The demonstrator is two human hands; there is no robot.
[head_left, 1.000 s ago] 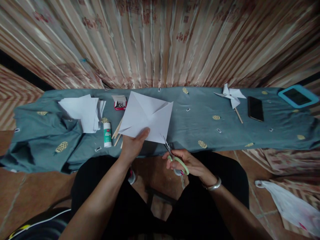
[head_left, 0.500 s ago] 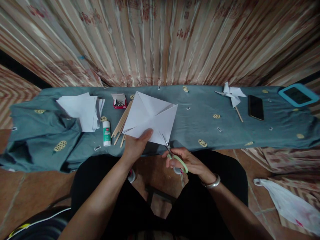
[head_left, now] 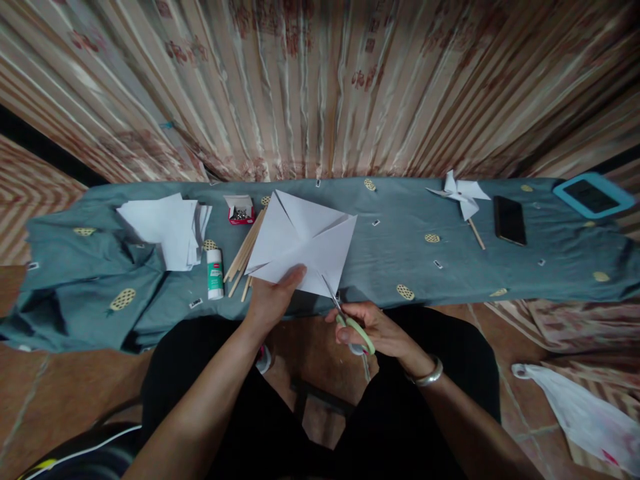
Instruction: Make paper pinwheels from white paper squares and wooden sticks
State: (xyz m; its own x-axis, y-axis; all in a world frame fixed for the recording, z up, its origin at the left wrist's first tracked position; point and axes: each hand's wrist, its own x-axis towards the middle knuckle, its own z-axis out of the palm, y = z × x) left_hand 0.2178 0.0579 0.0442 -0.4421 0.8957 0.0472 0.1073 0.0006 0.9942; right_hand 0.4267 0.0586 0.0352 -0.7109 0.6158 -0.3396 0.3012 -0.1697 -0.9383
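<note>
A square sheet of white paper with slits running in from its corners is held over the cloth-covered table. My left hand is closed on its near edge, thumb on top, other fingers underneath. Closed round the green handles of the scissors is my right hand. The scissor blades lie at the paper's near right corner, along a cut there. Partly under the paper's left side are several wooden sticks.
Left of the sticks stand a glue stick, a red box of metal pins and a stack of white paper. On the right lie a paper pinwheel, a phone and a blue-framed tablet. A curtain hangs behind.
The view has tilted slightly, so everything sits a little lower. The scissor blades look more closed at the paper's corner. Both hands keep their holds.
</note>
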